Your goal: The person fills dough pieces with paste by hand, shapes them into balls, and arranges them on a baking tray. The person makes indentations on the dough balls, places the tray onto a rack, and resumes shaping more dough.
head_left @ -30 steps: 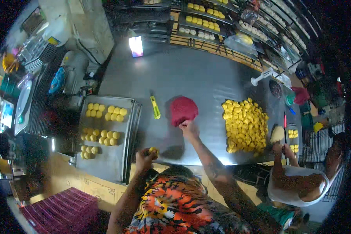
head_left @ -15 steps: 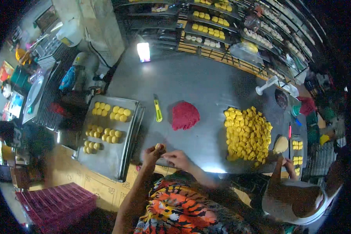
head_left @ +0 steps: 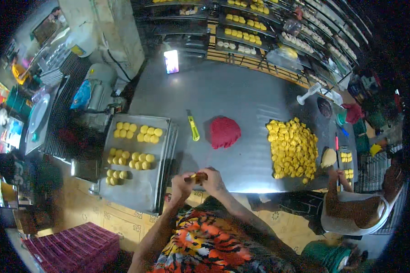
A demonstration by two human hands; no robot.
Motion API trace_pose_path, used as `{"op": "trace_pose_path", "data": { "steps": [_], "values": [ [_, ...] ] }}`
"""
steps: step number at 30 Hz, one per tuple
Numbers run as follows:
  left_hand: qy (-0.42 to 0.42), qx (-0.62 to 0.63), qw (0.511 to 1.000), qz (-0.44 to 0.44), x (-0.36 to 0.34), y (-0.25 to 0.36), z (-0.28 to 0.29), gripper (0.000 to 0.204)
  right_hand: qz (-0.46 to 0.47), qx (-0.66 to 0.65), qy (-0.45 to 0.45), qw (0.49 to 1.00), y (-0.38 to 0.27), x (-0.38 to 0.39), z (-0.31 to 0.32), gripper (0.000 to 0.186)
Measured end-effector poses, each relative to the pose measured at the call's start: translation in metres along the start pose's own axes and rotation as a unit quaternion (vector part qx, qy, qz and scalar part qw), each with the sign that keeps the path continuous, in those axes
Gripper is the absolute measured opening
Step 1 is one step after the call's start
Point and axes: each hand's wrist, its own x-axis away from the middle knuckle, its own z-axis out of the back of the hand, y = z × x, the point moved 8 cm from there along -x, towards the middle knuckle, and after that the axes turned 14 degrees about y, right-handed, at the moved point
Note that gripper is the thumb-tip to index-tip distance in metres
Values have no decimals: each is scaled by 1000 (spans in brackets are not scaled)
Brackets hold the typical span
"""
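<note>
Moved: the right hand has come in against the left hand; half a second ago it was just to the right of the dough piece, and now both hands meet at it.
Dough piece: small and yellow, with a darker side in shadow; mostly hidden by fingers, so its full shape cannot be told. It is held up at the near edge of the table, left of that edge's middle.
Left hand: closed, fingers curled around the left part of the dough piece.
Right hand: closed too, fingers bent over the right part, fingertips partly hidden.
Red mass: crimson, mounded, rough-surfaced, with an uneven outline; on the table beyond the hands, well in from the near edge.
Cutter: yellow-green handle, lying left of the red mass, blade end toward the far edge.
Yellow pile: many small lumps crowded together, toward the table's right end.
Tray: metal, at the table's left edge, bearing smooth yellow rounds in five groups.
Co-worker: hands near the table's right near corner, just beside a pale rounded thing.
Writing: a phone glows near the far left corner, its screen too blurred to read.
</note>
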Motion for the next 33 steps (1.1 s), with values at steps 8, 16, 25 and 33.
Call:
{"op": "trace_pose_path", "data": {
  "steps": [8,16,25,33],
  "values": [
    [-65,279,896,338,25,-9,-32,19,-26,-171,-135,976,36,0,12,28],
    [-56,77,988,119,57,-24,-47,22,201,-141,-71,967,36,23,33,34],
    [76,187,953,224,38,36,8,37,176,-119,-94,973,-7,17,-4,20],
    [145,290,880,347,58,-44,90,29,-54,-261,-153,952,-10,30,-132,20]
  ]
}}
